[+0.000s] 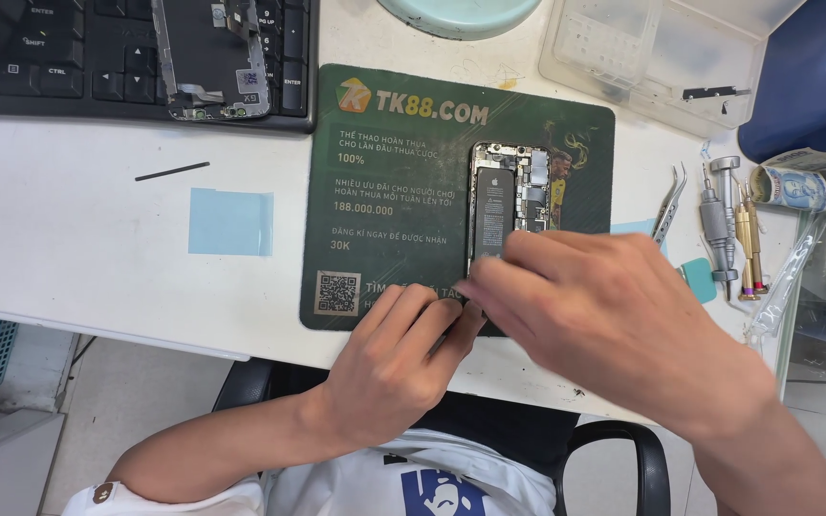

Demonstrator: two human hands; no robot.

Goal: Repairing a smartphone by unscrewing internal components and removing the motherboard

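An opened phone (509,196) with its black battery and circuit boards showing lies upright on a dark green mat (384,191). My left hand (399,358) rests at the mat's near edge, fingertips touching the phone's lower left corner. My right hand (614,315) reaches over from the right and covers the phone's lower end, fingers pressed together there. Whether either hand pinches a small part or tool is hidden.
A black keyboard (50,48) at the back left carries a stripped phone frame (212,57). A light blue sheet (231,222) and thin black strip (172,172) lie left of the mat. Tweezers (669,205), several screwdrivers (733,229), a tape roll (795,186) and a clear parts box (652,57) sit right.
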